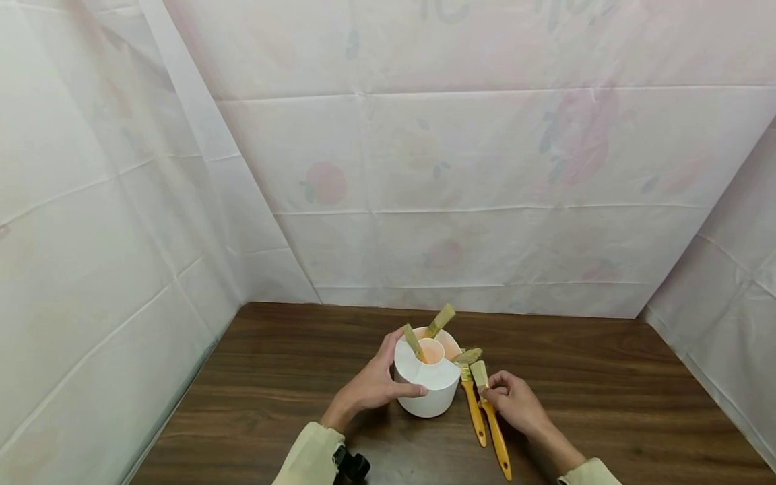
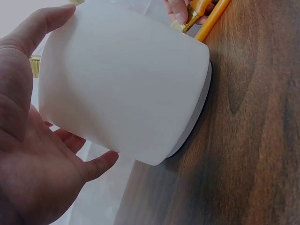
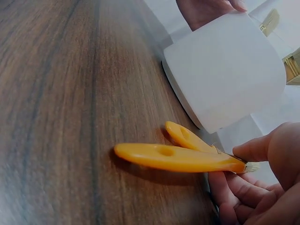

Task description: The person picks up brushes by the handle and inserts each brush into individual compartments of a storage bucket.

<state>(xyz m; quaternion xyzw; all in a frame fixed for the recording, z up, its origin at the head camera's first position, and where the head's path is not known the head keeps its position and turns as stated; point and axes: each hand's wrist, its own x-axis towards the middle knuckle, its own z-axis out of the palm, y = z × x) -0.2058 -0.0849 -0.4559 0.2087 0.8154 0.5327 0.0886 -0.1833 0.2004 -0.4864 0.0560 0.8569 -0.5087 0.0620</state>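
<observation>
My left hand (image 1: 378, 377) grips a white round container (image 1: 427, 401) on the table, thumb across its front and fingers behind. The container has orange-tinted compartments, and two paintbrushes stand in it bristles up: one paintbrush (image 1: 441, 320) at the back, another paintbrush (image 1: 413, 340) at the left. Right of the container, my right hand (image 1: 515, 403) pinches a yellow-handled paintbrush (image 1: 498, 441) near its metal band, thumb on top in the right wrist view. Its handle slants toward the table's front. Beside it lies a second yellow-handled paintbrush (image 1: 474, 412), and more bristles (image 1: 468, 356) show by the container's rim.
The dark wooden table (image 1: 291, 391) spreads out on both sides of the hands. Pale printed sheeting (image 1: 473, 168) hangs behind the table's far edge, with more sheeting on the left and right. A black device (image 1: 351, 465) sits at the left wrist.
</observation>
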